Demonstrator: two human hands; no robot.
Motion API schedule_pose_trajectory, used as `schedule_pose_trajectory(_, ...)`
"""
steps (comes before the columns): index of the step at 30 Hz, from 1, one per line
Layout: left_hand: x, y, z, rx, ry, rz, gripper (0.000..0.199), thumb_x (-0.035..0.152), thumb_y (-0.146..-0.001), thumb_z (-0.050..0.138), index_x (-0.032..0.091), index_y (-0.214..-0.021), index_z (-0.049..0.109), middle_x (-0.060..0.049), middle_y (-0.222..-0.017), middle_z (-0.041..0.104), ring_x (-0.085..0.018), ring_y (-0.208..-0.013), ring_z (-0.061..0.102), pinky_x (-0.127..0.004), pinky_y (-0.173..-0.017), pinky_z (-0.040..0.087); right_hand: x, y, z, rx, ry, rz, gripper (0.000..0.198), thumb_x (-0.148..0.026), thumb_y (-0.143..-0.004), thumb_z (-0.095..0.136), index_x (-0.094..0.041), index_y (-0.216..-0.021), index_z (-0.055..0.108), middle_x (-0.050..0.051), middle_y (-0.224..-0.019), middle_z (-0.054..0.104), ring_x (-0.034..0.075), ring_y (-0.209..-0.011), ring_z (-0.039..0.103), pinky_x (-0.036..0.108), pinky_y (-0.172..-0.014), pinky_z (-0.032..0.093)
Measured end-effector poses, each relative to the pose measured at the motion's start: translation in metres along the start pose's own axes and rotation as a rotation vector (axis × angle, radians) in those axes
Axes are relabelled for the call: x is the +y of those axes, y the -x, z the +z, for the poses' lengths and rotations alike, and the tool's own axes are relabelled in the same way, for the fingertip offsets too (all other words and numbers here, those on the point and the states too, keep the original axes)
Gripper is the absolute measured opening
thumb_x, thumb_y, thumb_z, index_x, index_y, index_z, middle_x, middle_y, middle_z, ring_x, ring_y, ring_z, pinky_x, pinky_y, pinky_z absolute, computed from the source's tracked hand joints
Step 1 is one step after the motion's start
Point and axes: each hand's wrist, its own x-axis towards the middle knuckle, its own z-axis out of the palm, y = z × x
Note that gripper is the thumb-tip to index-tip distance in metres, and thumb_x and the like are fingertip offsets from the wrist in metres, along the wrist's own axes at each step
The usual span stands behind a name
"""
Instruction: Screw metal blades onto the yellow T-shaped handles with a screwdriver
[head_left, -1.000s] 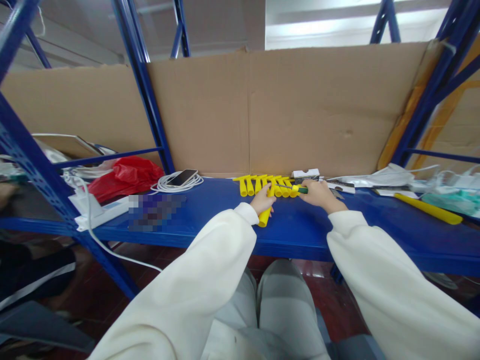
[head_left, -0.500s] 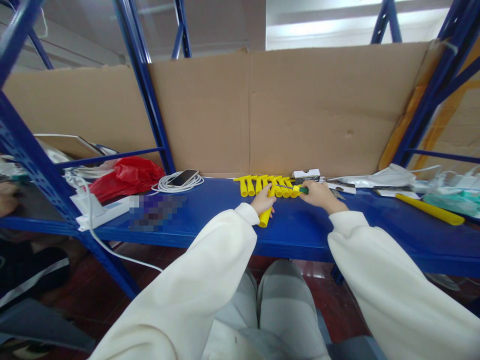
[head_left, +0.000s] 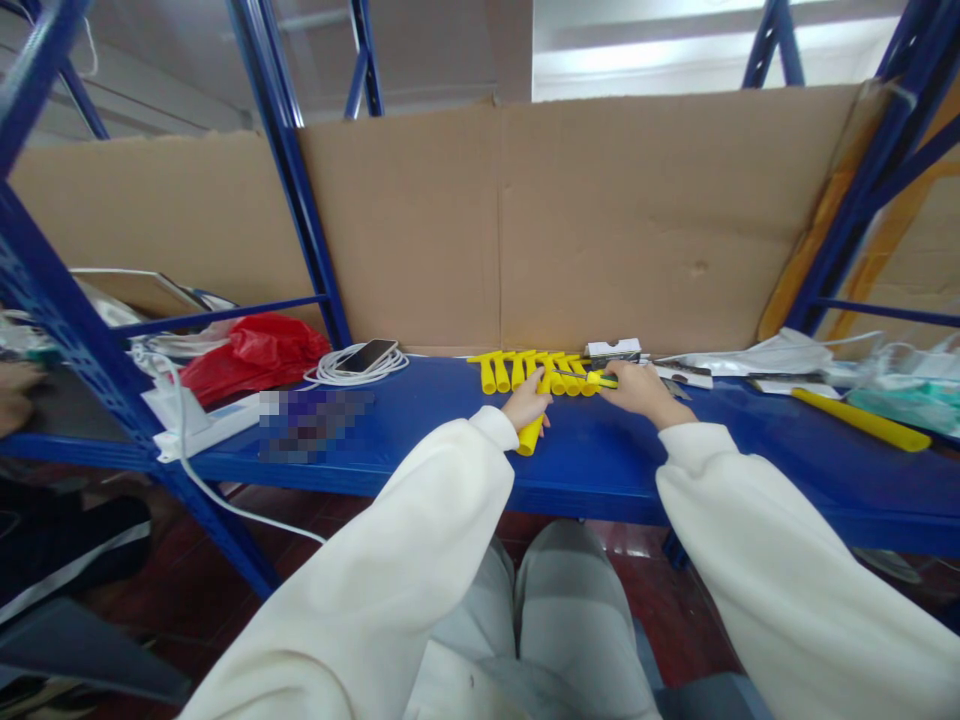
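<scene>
My left hand (head_left: 527, 403) is closed around a yellow hollow plastic handle (head_left: 530, 438), whose open wide end points down toward me. In my right hand (head_left: 636, 389) is a screwdriver (head_left: 598, 379) with a yellow and dark grip. Its thin shaft reaches left to the upper part of the yellow handle by my left fingers; the exact contact is too small to make out. Behind my hands, several similar yellow handles (head_left: 502, 374) lie in a row on the blue shelf (head_left: 435, 420), each with a narrow piece at its far end.
A phone (head_left: 367, 355) rests on a coiled white cable (head_left: 330, 369) at the left, near a red plastic bag (head_left: 259, 352). Small white boxes (head_left: 613, 349) sit behind my right hand. Farther right lies a long yellow tube (head_left: 862, 418). Cardboard (head_left: 600, 220) stands along the back.
The screwdriver's grip has turned slightly: green showed on it before, now more yellow and dark. Both hands stay in place. At the far left, another person's leg has shifted a little right.
</scene>
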Motion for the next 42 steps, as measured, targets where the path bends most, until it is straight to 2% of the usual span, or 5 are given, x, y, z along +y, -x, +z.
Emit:
schedule_pose_trajectory(11,0.002,0.002,-0.001,0.008,-0.013,-0.008,0.077,0.019,-0.093,0.048,0.025,-0.164,0.018,-0.014,-0.12,0.067,-0.009,-0.051,0.057,-0.019,-0.042,0.045,-0.001,0.0,0.002,-0.036,-0.033,0.012,0.032,-0.032,-0.087,0.052,-0.019,-0.11,0.07,0.014,-0.107,0.077,0.032,-0.101,0.07,0.041,-0.089,0.046)
schedule_pose_trajectory(19,0.003,0.004,-0.001,-0.001,0.032,-0.012,0.081,0.012,-0.092,0.045,0.024,-0.165,0.012,-0.015,-0.119,0.067,-0.007,-0.046,0.053,-0.02,-0.039,0.043,0.0,-0.001,0.005,-0.033,-0.07,0.046,0.034,-0.027,-0.082,0.061,-0.018,-0.115,0.067,0.014,-0.102,0.077,0.029,-0.09,0.072,0.032,-0.074,0.048)
schedule_pose_trajectory(27,0.002,0.002,-0.001,-0.007,0.004,-0.015,0.078,0.015,-0.094,0.045,0.026,-0.164,0.014,-0.014,-0.12,0.067,-0.007,-0.047,0.054,-0.019,-0.04,0.045,0.0,-0.001,0.005,-0.075,-0.057,-0.016,0.027,-0.029,-0.084,0.056,-0.021,-0.103,0.074,0.01,-0.108,0.078,0.028,-0.097,0.072,0.032,-0.08,0.049)
schedule_pose_trajectory(35,0.002,0.001,-0.001,0.001,0.014,0.008,0.078,0.012,-0.092,0.045,0.026,-0.164,0.017,-0.014,-0.123,0.066,-0.006,-0.047,0.054,-0.02,-0.041,0.045,0.001,-0.002,0.004,-0.14,-0.074,0.014,0.037,-0.023,-0.08,0.059,-0.02,-0.113,0.074,0.011,-0.11,0.078,0.029,-0.099,0.072,0.033,-0.08,0.05)
schedule_pose_trajectory(42,0.004,0.005,-0.001,-0.007,0.022,0.017,0.081,0.011,-0.091,0.045,0.025,-0.164,0.013,-0.014,-0.122,0.065,-0.005,-0.045,0.051,-0.02,-0.04,0.045,0.005,-0.005,0.01,-0.086,-0.136,0.005,0.034,-0.026,-0.081,0.058,-0.02,-0.111,0.074,0.009,-0.105,0.079,0.027,-0.095,0.072,0.031,-0.078,0.05)
